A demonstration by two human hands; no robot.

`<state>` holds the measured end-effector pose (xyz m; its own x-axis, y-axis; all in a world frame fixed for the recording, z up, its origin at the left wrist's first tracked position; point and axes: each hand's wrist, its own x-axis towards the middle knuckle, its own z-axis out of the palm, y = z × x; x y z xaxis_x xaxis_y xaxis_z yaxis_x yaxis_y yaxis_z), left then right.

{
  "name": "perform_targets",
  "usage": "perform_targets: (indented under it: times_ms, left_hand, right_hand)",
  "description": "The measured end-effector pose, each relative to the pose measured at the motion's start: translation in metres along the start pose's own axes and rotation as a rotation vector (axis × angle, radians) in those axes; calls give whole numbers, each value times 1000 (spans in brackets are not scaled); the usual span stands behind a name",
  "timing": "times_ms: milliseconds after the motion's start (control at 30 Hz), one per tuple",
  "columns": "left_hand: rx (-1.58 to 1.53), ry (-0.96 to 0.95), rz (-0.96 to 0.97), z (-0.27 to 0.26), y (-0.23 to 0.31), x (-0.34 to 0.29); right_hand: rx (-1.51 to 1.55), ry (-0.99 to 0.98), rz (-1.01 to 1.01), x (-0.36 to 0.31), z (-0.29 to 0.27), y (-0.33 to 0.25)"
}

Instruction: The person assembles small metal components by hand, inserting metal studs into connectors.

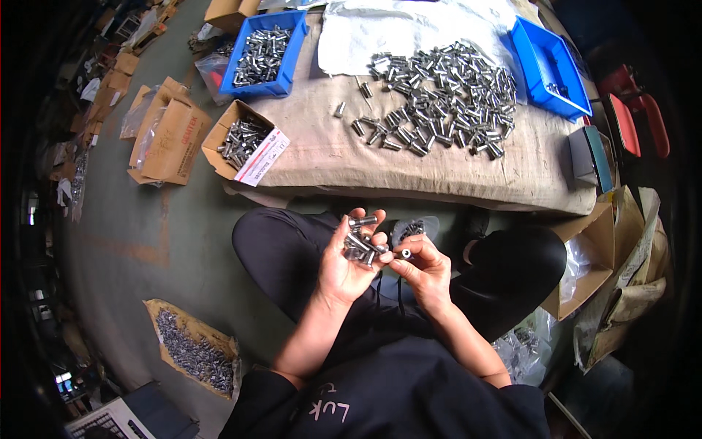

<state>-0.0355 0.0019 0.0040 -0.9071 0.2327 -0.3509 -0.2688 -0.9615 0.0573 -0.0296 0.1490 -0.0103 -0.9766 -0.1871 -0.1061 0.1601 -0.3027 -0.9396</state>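
Note:
Above my lap, my left hand (344, 263) is turned palm up, its fingers curled around several short shiny metal pins (357, 245). One of those pins lies across the fingertips. Beside it, my right hand (426, 269) pinches a single metal pin (405, 254) between thumb and fingers, with a round, hollow-looking end showing. The two hands almost touch at the fingertips. Just beyond the right hand, a clear plastic bag (415, 228) of small metal parts sits partly hidden. A wide heap of similar metal pins (446, 95) lies on the cloth-covered table ahead.
On the table's left stand a blue bin (299, 55) and an open carton (214, 139), both holding metal parts. Another blue bin (537, 73) stands at right. Cartons (175, 139) (603, 241) flank me on the floor. A cardboard tray (225, 340) of small parts lies at lower left.

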Motion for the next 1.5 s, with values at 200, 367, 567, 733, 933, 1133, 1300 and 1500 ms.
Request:
perform_targets:
  times_ms: [200,367,567,733,933,1133,1300,1500]
  left_hand:
    - [72,55,-76,-12,2,-12]
    - [66,71,-170,-21,-2,-15]
    - [64,66,-188,-20,-5,-16]
    - [20,15,-196,-20,-8,-19]
    - [34,-53,-204,-26,-6,-23]
    - [-31,-85,-210,-26,-5,-26]
    - [-25,-94,-171,-32,-2,-27]
    - [-69,-36,-167,-34,1,-27]
  right_hand:
    - [-28,-5,-72,-3,1,-1]
    - [-301,-1,-179,-3,1,-9]
    - [-280,16,-200,-5,0,-9]
    - [-173,-17,-142,-7,-2,-7]
    - [19,-55,-92,-11,-1,-1]
    - [56,-119,-71,-10,0,-4]
    - [63,-160,-69,-8,1,-5]
    - [36,-184,-38,-5,0,-3]
